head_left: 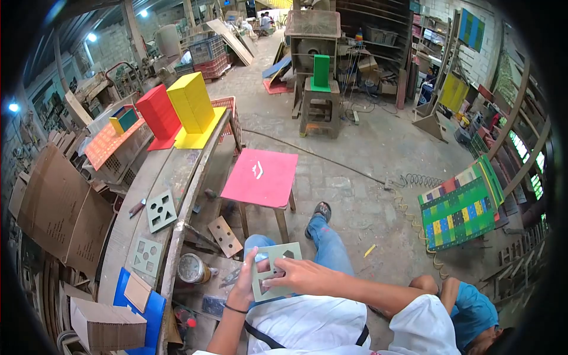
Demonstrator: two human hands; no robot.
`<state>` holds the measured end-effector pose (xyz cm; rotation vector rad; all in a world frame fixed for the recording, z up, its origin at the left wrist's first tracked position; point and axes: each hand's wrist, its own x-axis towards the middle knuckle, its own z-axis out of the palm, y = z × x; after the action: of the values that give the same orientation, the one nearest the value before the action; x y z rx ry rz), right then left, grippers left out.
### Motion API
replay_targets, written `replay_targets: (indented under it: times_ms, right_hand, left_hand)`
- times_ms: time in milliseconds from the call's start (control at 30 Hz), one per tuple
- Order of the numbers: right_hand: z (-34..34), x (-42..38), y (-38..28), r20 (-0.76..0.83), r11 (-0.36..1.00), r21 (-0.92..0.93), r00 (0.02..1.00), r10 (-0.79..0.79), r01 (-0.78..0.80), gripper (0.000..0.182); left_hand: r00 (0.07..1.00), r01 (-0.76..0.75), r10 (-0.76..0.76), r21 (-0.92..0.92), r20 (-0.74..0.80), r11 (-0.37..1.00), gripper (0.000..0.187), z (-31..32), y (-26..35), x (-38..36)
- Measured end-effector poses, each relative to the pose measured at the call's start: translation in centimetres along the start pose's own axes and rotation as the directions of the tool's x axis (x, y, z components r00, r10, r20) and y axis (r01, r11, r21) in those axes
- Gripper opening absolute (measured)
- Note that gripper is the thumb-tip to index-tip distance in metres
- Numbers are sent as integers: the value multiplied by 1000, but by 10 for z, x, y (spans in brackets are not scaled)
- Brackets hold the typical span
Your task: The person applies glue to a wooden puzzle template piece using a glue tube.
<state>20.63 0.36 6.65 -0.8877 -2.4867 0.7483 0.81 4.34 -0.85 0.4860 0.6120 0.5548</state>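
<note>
A grey-green board with cut-out shapes (262, 289) lies over my lap. My left hand (244, 278) grips its left edge, thumb on top. My right hand (290, 277) reaches across the board from the right, its fingers at a cut-out near the middle; whether they hold anything small is hidden. Two similar boards, one darker-edged (161, 212) and one paler (146, 257), lie on the long wooden bench (133, 189) at my left. Beside the first is a small tool (137, 207). A pink-topped stool (260, 177) with small white pieces on it stands in front of me.
Red (160, 115) and yellow (192, 109) blocks stand on the bench's far end. A bucket (192, 268) and a wooden board with holes (225, 236) are by the bench. A person in blue (475, 310) is low at the right. A hose (319, 155) crosses the floor.
</note>
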Motion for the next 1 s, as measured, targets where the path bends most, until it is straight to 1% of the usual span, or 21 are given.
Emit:
replay_targets:
  times_ms: [67,100,133,167,200,233,267,333,367,400,467,500,567,600,633,667,733,800,933,967,1000]
  right_hand:
    - [-1,4,3,-17,996,-60,998,-67,66,30]
    - [1,5,6,-40,986,-107,990,-132,127,31]
    - [0,5,10,-49,985,-112,990,-134,128,31]
    - [-5,4,17,-120,984,-151,987,-110,91,35]
    - [-12,1,21,-188,981,-185,978,-89,53,40]
    - [-24,-4,21,-262,984,-178,964,-31,-17,47]
    - [-27,-7,19,-257,983,-184,966,-36,-12,47]
    - [-31,-8,15,-425,995,-97,905,-30,-13,50]
    - [-27,-7,9,-450,1000,-23,893,-13,2,52]
    - [-24,-4,5,-445,1000,-28,895,-16,4,52]
    - [-20,0,-1,-523,989,74,849,-69,126,50]
    - [-24,0,-3,-516,989,78,854,-69,127,50]
    - [-45,5,-6,-676,992,-27,729,-109,123,46]
    - [-62,5,-6,-691,993,-87,712,-122,85,44]
    - [-78,6,-7,-699,989,-141,703,-130,43,42]
    - [-89,7,-12,-722,998,-57,689,-61,28,41]
    - [-101,8,-29,-708,999,50,705,42,-9,40]
    - [-101,15,-45,-710,985,158,702,60,75,40]
    - [-71,19,-43,-649,967,254,747,147,31,40]
    - [-65,16,-49,-530,882,468,782,328,-53,40]
    - [-59,17,-52,-525,878,476,782,336,-57,40]
  left_hand:
    - [996,-29,33,44,-77,999,86,7,2,0]
    - [985,27,3,-169,174,985,86,-21,-4,12]
    - [910,134,26,-352,414,926,87,-22,1,13]
    - [908,132,25,-342,418,930,87,-21,3,8]
    - [967,-66,108,-181,232,981,87,5,15,-11]
    - [971,-233,232,17,56,972,87,20,23,-19]
    - [969,-241,240,13,58,970,87,21,28,-19]
    - [887,-457,449,77,107,886,87,25,39,-25]
    - [865,-500,496,202,74,842,90,31,43,-26]
    - [863,-504,500,197,74,841,90,37,49,-22]
    - [764,-644,630,219,137,733,95,47,59,-15]
    - [741,-669,661,220,121,710,102,55,65,-13]
    - [671,-741,730,86,129,666,107,57,76,0]
    - [639,-765,746,56,189,642,111,69,79,-3]
    - [622,-781,775,23,116,623,113,83,81,-2]
    - [616,-781,785,-88,57,619,114,96,82,-2]
    - [596,-798,803,-128,-21,589,113,108,78,1]
    - [573,-808,820,-179,-17,561,111,115,71,3]
    - [537,-838,841,-168,-73,520,112,122,61,8]
    - [500,-858,866,-140,-9,494,113,122,58,8]
    - [464,-877,884,-111,57,467,114,121,57,9]
